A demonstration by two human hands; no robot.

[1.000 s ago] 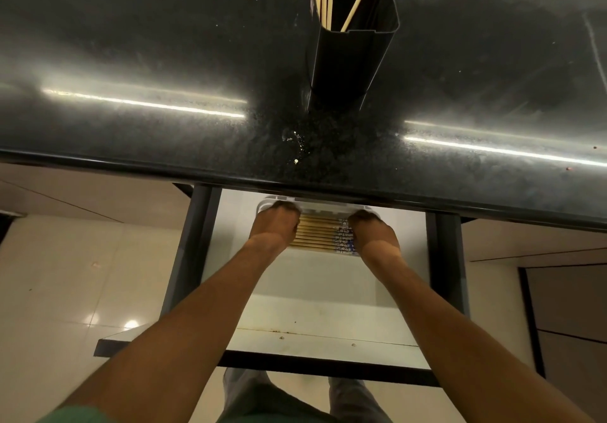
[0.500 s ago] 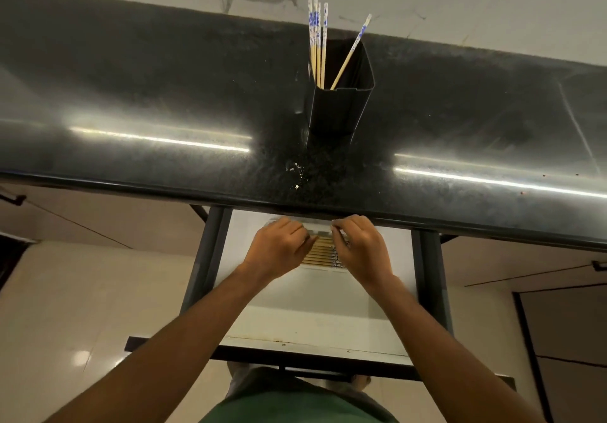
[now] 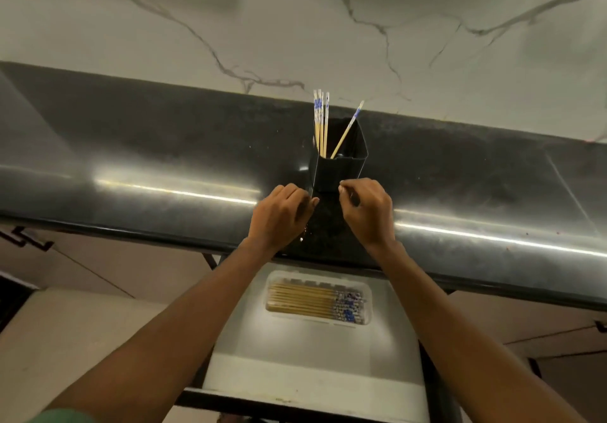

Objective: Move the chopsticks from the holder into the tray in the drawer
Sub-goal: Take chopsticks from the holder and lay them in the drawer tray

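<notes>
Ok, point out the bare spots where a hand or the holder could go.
Free: the drawer floor between the tray and the drawer's front edge; the countertop left of the left hand and right of the right hand. Crowded: the tray, nearly filled with chopsticks, and the patch before the holder, where both hands sit.

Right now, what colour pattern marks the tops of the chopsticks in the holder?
The chopsticks have blue-on-white tops; head view.
</notes>
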